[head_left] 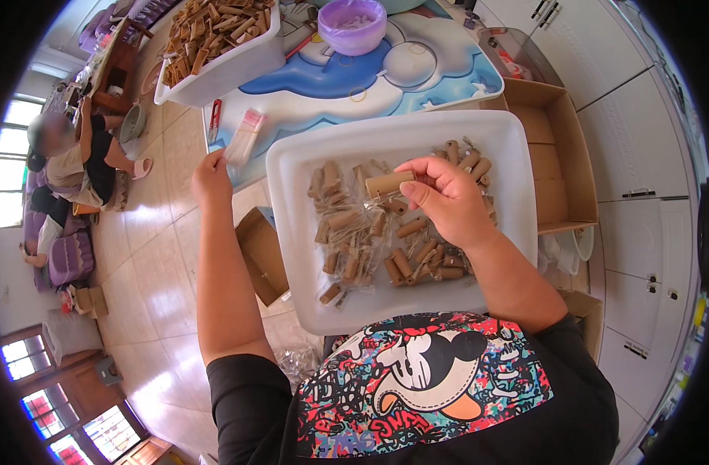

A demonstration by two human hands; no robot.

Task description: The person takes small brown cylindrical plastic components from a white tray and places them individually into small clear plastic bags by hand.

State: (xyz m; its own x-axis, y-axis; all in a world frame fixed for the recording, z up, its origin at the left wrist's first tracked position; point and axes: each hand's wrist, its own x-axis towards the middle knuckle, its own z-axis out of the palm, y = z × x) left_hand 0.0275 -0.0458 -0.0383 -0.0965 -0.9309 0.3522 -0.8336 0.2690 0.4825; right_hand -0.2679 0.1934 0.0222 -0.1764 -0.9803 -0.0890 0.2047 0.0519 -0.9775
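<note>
The right hand pinches a short tan cardboard tube over the white plastic tray. The left hand closes on a clear plastic sleeve stack at the counter's near left edge; peeling one sleeve free and holding the tube level should ease bagging.

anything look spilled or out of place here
Nothing is spilled. A few rubber bands lie loose on the blue and white mat, and red scissors sit at its left edge. The brown tubes stay inside the white tray.
</note>
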